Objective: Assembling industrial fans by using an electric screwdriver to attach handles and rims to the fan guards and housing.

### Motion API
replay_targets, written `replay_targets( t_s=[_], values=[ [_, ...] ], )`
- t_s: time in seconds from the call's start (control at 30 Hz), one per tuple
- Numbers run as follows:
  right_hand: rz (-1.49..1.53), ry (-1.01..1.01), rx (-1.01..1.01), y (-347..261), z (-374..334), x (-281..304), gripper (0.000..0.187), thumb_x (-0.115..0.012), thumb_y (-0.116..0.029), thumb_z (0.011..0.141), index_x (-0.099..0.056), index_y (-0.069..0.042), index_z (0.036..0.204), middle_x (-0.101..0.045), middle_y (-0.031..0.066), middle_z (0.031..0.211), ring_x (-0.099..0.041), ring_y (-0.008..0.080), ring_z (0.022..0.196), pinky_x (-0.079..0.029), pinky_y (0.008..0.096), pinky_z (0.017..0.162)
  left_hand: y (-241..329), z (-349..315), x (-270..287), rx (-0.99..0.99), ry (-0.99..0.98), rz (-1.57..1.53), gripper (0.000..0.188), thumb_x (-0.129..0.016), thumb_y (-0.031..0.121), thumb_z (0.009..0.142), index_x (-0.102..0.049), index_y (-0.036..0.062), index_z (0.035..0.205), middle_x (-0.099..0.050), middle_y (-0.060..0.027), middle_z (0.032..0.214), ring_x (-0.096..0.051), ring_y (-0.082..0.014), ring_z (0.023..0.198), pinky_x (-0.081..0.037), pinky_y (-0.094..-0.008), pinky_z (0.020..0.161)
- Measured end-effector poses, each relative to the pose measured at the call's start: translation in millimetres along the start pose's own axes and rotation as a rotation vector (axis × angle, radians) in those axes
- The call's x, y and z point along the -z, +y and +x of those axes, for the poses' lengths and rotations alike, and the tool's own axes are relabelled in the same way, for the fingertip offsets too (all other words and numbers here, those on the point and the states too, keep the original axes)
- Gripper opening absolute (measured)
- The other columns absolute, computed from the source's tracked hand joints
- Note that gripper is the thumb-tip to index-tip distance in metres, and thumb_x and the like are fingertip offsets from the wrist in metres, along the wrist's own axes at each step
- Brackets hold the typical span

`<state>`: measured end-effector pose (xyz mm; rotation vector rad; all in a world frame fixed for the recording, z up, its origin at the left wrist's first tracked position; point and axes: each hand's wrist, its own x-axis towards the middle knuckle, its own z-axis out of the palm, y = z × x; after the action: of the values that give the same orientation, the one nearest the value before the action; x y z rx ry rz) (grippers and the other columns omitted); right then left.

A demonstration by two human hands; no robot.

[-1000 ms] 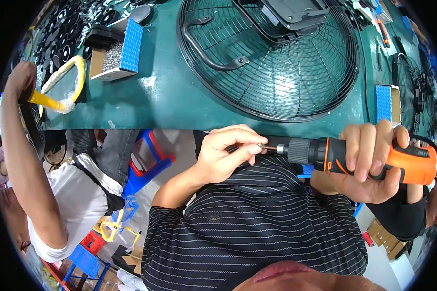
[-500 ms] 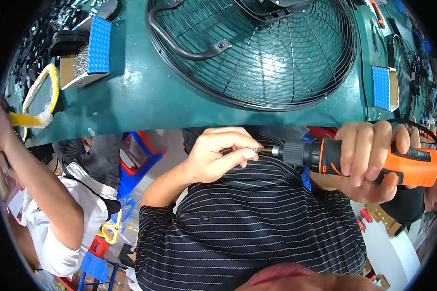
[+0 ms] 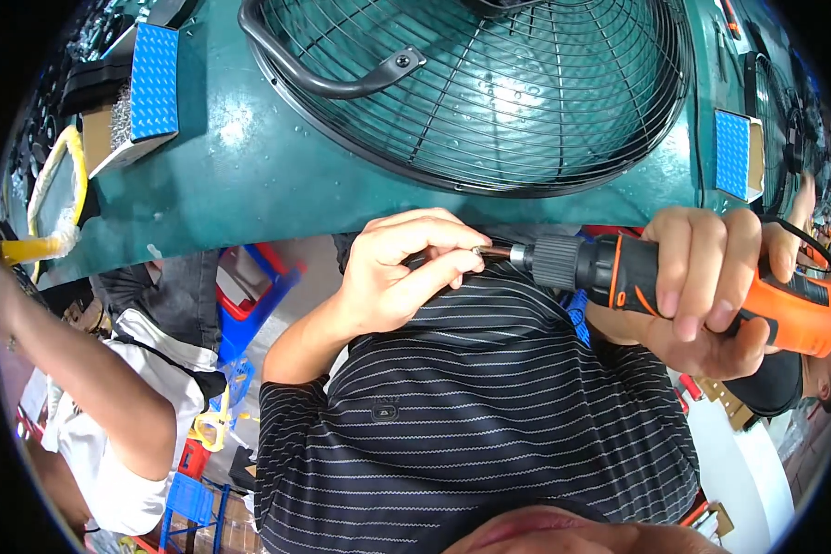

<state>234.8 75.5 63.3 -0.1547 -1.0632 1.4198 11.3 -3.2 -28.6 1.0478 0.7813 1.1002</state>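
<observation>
My right hand (image 3: 711, 286) is wrapped round an orange and black electric screwdriver (image 3: 623, 272), held level with its bit pointing left. At the tip of the bit, my left hand (image 3: 406, 268) pinches a small screw (image 3: 477, 250) between thumb and forefinger. The screw is mostly hidden by the fingertips, and it meets the end of the bit. Both hands are in front of my striped shirt, just off the table's near edge. Beyond them a round black fan guard (image 3: 489, 102) lies on the green table, with a curved black tube handle (image 3: 332, 78) at its left.
An open blue box of screws (image 3: 154, 83) stands at the left, beside a yellow hoop-shaped part (image 3: 76, 185). Another blue box (image 3: 733, 155) is on the right. A co-worker's arm (image 3: 92, 360) reaches in at the left. A black cable (image 3: 808, 242) runs near the screwdriver's back end.
The view has shifted slightly, so the fan guard and left box appear higher and further left. My hands keep the same hold, with the bit still at the screw.
</observation>
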Motion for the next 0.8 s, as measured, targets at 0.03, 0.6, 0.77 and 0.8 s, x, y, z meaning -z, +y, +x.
replay_targets(
  t_s=[0.03,0.6,0.77,0.8],
  values=[
    [0.004,-0.005,-0.002,-0.1,0.4,0.7,0.048,-0.062,-0.017,0.09,-0.041,-0.002,0.13,-0.056,0.0051,0.086,-0.06,0.0123,0.059,-0.053,0.0276,0.057,-0.2,0.1,-0.1,-0.006,0.008,0.004,0.016,-0.064,-0.006,0.09,-0.069,-0.0044,0.105,-0.069,-0.011,0.085,-0.064,-0.0107,0.066,-0.048,-0.0225,0.057],
    [-0.135,0.017,-0.021,9.0,7.1,-14.1,0.045,-0.072,-0.011,0.08,-0.049,-0.002,0.118,-0.061,0.0045,0.077,-0.061,0.0112,0.057,-0.055,0.0237,0.054,10.9,12.7,10.8,-0.366,0.064,0.716,0.027,-0.076,-0.005,0.074,-0.07,-0.0045,0.101,-0.072,-0.0148,0.089,-0.071,-0.025,0.075,-0.056,-0.0312,0.064],
    [-0.217,-0.288,0.038,17.8,17.1,-16.6,0.049,-0.081,-0.016,0.08,-0.054,-0.003,0.119,-0.065,0.005,0.075,-0.067,0.0139,0.058,-0.058,0.0241,0.053,8.0,18.7,10.0,-0.47,0.355,1.045,0.034,-0.09,0.015,0.065,-0.055,0.0118,0.065,-0.047,0.0012,0.06,-0.043,-0.0158,0.048,-0.029,-0.0295,0.046],
    [-0.246,-0.334,0.021,18.3,19.2,-17.6,0.049,-0.081,-0.015,0.08,-0.054,-0.003,0.119,-0.065,0.0052,0.075,-0.067,0.0144,0.059,-0.059,0.0248,0.053,7.0,19.2,10.2,-0.482,0.388,1.032,0.034,-0.09,0.015,0.065,-0.055,0.0118,0.065,-0.047,0.0012,0.06,-0.043,-0.0158,0.048,-0.029,-0.0295,0.046]
  ],
)
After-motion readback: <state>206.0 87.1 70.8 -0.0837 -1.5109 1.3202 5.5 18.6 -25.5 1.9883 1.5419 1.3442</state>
